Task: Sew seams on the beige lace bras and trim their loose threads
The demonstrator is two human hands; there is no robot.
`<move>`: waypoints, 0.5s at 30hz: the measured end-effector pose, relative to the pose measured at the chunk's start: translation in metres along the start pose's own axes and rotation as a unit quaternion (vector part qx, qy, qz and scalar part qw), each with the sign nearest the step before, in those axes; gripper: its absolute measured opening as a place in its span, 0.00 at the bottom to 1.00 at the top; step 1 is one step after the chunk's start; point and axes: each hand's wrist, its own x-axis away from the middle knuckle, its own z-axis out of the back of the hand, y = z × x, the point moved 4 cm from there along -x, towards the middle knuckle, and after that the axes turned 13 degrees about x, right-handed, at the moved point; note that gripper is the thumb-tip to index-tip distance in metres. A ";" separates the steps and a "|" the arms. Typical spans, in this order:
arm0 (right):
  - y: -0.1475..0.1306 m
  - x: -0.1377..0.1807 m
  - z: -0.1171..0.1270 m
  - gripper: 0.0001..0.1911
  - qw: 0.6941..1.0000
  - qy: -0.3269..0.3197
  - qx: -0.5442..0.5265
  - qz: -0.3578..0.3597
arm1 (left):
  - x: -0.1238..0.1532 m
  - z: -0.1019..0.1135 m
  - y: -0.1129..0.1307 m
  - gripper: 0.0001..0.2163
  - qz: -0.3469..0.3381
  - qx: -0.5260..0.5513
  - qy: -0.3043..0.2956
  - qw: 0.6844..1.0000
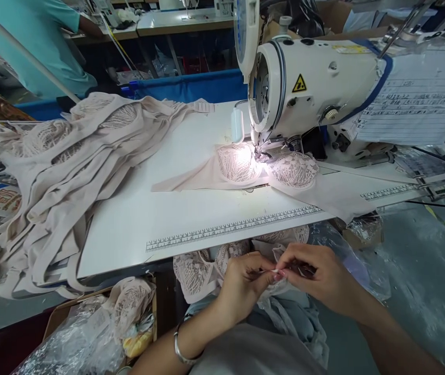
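Observation:
Below the table's front edge, my left hand (242, 284) and my right hand (318, 276) meet over my lap, both pinching a small pale piece (275, 271) between thumb and fingertips. Lace bra pieces (195, 271) lie in my lap under the hands. A beige lace bra (242, 166) rests on the white sewing table (168, 208), its middle under the needle of the white sewing machine (308, 83), lit by the machine's lamp.
A big heap of beige bras (62, 172) covers the table's left side. A printed ruler strip (230, 229) runs along the front edge. A cardboard box with bagged lace pieces (101, 328) sits at lower left. A person in a teal shirt (35, 41) stands at the back left.

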 end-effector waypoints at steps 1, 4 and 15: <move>0.001 0.000 0.002 0.11 1.000 0.007 -0.008 -0.002 | -0.001 0.000 -0.002 0.15 0.031 0.030 0.011 0.999; 0.009 0.001 0.011 0.12 0.998 0.059 -0.014 -0.015 | -0.002 0.001 -0.004 0.17 0.109 0.099 0.030 0.989; 0.077 0.011 -0.025 0.12 0.989 -0.127 0.026 -0.069 | -0.006 0.006 -0.007 0.16 0.138 0.208 0.065 0.966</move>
